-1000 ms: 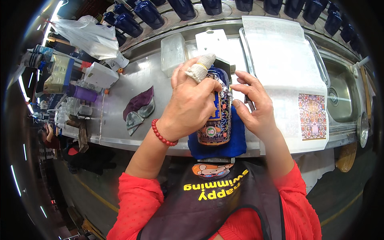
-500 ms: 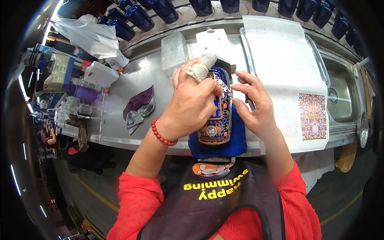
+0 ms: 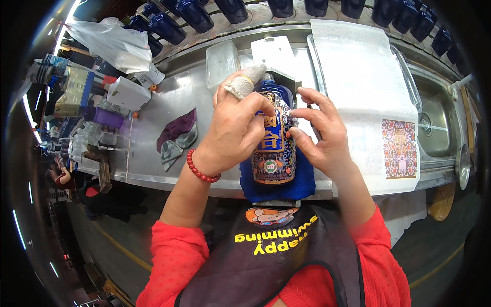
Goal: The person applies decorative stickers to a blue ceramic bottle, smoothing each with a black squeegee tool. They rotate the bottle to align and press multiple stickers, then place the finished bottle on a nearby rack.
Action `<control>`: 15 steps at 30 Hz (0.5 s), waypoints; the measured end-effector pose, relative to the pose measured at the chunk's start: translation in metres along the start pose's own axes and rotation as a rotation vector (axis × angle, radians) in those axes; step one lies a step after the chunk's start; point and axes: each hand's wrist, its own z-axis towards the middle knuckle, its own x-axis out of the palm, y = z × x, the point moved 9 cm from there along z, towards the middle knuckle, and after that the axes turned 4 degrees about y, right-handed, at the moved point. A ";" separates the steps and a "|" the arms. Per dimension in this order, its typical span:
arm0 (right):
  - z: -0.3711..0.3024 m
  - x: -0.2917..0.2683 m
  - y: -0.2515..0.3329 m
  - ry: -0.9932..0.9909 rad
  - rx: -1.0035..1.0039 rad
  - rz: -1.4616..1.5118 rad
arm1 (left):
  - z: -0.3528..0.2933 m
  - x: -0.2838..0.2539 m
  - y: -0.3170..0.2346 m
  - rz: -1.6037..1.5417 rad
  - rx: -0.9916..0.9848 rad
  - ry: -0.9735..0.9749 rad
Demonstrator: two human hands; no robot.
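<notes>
A dark blue bottle (image 3: 274, 166) with an ornate gold, red and white patterned label lies tilted on a blue cloth (image 3: 304, 176), its neck away from me. My left hand (image 3: 230, 123), a red bead bracelet at its wrist, is closed over the bottle's upper left side; its fingertips meet the label. One finger wears a whitish fabric cover (image 3: 240, 88) with a yellow band. My right hand (image 3: 325, 133) is at the bottle's right side, fingers curled, a small white scrap (image 3: 288, 113) at the fingertips. A thin dark tool (image 3: 316, 130), mostly hidden, shows within that hand.
White sheets with a printed patterned label (image 3: 400, 149) lie to the right, before a steel sink (image 3: 434, 120). A purple and grey cloth (image 3: 178, 135) rests on the steel table at left. A clear plastic box (image 3: 221, 62) stands behind. Several blue bottles (image 3: 232, 9) line the far conveyor.
My left hand has shifted left and slightly down, uncovering more of the label and the bottle's neck. A white scrap now shows at my right fingertips. The far bottles have moved left.
</notes>
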 end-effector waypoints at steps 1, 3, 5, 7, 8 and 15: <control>0.002 0.002 0.004 0.008 -0.018 -0.022 | 0.000 -0.001 0.002 0.007 -0.006 0.002; 0.006 0.004 0.016 -0.010 -0.072 -0.096 | -0.002 -0.003 0.004 0.015 -0.012 -0.022; 0.011 0.008 0.025 -0.014 -0.115 -0.174 | -0.005 -0.005 0.005 0.017 -0.011 -0.057; 0.015 0.011 0.031 -0.029 -0.126 -0.216 | -0.008 -0.006 0.008 0.019 -0.014 -0.061; 0.017 0.012 0.034 -0.032 -0.129 -0.246 | -0.010 -0.007 0.010 0.024 -0.016 -0.063; 0.021 0.010 0.033 0.003 -0.071 -0.259 | -0.021 -0.010 0.022 0.022 -0.068 -0.076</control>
